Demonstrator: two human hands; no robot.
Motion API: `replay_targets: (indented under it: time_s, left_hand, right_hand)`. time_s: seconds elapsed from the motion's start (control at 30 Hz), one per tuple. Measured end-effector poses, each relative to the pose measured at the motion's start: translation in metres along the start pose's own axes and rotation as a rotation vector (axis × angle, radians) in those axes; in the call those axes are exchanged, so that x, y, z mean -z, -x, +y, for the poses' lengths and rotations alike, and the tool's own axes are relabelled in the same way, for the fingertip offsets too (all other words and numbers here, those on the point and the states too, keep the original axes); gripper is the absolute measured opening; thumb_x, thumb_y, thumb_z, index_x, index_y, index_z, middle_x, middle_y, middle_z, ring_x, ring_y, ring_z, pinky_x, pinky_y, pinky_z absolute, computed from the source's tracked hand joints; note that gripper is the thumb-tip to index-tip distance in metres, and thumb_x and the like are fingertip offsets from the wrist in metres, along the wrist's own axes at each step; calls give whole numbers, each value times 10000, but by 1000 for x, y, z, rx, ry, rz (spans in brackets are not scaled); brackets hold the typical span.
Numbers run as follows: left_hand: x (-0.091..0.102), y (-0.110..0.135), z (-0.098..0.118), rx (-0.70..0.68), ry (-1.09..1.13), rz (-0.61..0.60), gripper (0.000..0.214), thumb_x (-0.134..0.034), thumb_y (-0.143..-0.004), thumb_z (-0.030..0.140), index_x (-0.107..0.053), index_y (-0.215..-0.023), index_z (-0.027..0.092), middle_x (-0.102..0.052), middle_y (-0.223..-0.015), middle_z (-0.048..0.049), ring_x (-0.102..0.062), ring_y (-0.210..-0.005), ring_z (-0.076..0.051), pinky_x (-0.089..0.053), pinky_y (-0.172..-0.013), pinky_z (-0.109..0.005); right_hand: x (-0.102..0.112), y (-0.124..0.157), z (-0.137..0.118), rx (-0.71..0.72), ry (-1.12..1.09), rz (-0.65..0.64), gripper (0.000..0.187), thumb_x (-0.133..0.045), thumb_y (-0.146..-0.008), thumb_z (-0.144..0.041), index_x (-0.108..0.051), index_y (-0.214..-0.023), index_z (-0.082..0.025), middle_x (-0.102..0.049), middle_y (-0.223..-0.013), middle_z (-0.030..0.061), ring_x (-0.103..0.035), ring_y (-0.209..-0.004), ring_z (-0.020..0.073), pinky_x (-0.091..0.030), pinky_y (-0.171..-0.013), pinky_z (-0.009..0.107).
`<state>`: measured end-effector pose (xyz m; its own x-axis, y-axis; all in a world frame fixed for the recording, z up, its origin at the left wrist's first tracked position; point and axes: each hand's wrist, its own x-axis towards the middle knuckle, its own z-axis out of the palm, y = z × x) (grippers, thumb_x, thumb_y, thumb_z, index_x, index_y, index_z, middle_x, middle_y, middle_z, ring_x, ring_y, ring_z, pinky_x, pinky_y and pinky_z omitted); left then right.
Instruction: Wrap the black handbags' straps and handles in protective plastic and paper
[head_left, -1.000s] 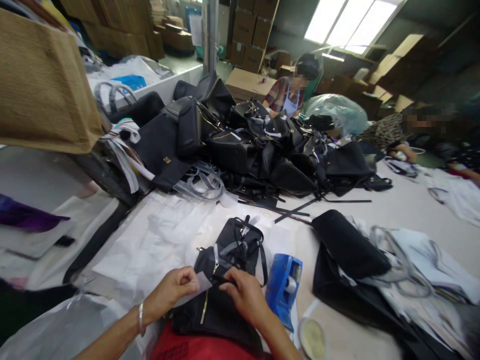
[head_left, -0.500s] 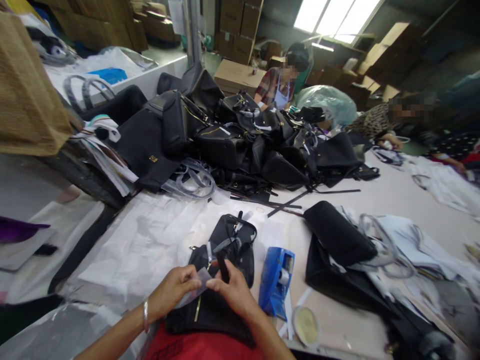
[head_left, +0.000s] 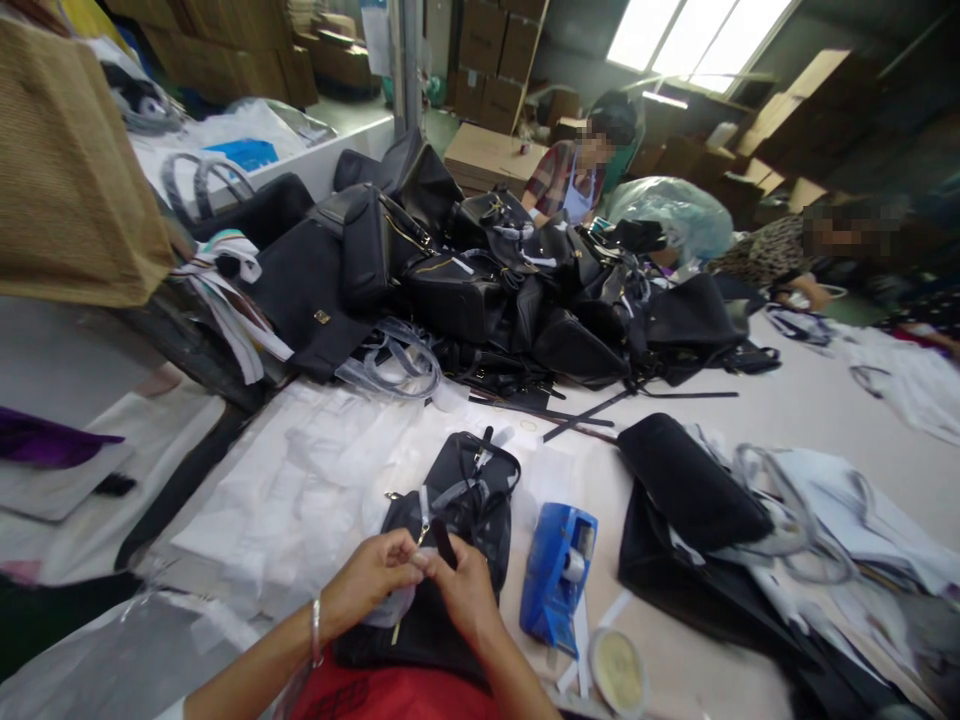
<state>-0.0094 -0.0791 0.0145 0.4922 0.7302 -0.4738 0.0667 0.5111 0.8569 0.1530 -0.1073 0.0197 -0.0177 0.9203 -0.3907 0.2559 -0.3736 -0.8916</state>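
A small black backpack [head_left: 442, 640] with gold zips lies in front of me, against my red clothing. Over it my left hand [head_left: 375, 578], with a silver bangle at the wrist, pinches a thin translucent wrapping sheet [head_left: 396, 606]. My right hand [head_left: 466, 592] is closed on a narrow black strap [head_left: 443, 543] that sticks up past the fingers. Its thumb and fingertips meet the left fingertips at the sheet, and the contact point is partly hidden. Clear film covers a metal clasp higher up on the backpack.
Right of the backpack stand a blue tape dispenser [head_left: 559, 575] and a round tub [head_left: 616, 668]. Black bags [head_left: 450, 285] are heaped at the back; another black bag [head_left: 690, 480] lies to the right. White sheets [head_left: 277, 480] cover the left side. Co-workers sit across the table.
My hands have come together, and the sheet between them is now bunched lower and mostly covered by the fingers. The view has shifted slightly left.
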Motion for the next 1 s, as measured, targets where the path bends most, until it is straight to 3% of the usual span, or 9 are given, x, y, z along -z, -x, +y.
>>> replay_targets:
  time_s: [0.1,0.2,0.27,0.4,0.67,1.0]
  left_hand:
    - [5,2,0,5,-74,34,266,-655,-753,404,-587,-690,155,-559,-613,33,-470,-591,-107,-327,-578,-229]
    - [15,4,-1,37,-117,55,297,-664,-736,427,-603,-674,143,-554,-596,34,-454,-573,-105,-309,-562,-228]
    - [20,4,-2,56,-127,56,317,-669,-727,447,-608,-672,140,-553,-590,31,-454,-566,-106,-305,-557,-229]
    - [25,5,-3,81,-115,5,350,-681,-718,474,-620,-697,130,-565,-596,19,-460,-562,-107,-311,-548,-226]
    - [31,8,-1,69,-7,-45,336,-695,-731,458,-627,-750,129,-608,-624,5,-501,-547,-103,-350,-538,-224]
    - [35,6,-2,68,-38,-53,304,-697,-737,419,-627,-756,123,-605,-642,-8,-511,-586,-119,-353,-563,-231]
  right_hand:
    - [10,5,-5,77,95,-47,239,-571,-831,-422,-588,-836,-184,-608,-765,-17,-549,-714,155,-386,-621,220]
    - [29,13,-13,159,266,-53,222,-399,-938,-401,-516,-963,-214,-594,-775,-19,-567,-700,147,-377,-641,230]
    - [40,16,-19,188,390,-67,227,-304,-975,-358,-489,-962,-226,-553,-711,-34,-547,-636,137,-344,-603,228]
    - [52,16,-28,278,564,-130,186,-355,-964,-308,-514,-904,-231,-564,-729,-26,-543,-652,136,-313,-591,227]
    - [55,15,-29,318,590,-140,171,-404,-951,-281,-559,-897,-233,-614,-778,-12,-575,-711,139,-339,-633,220]
    - [54,18,-23,300,597,-163,144,-433,-942,-261,-569,-905,-233,-638,-795,-14,-598,-734,141,-349,-646,222]
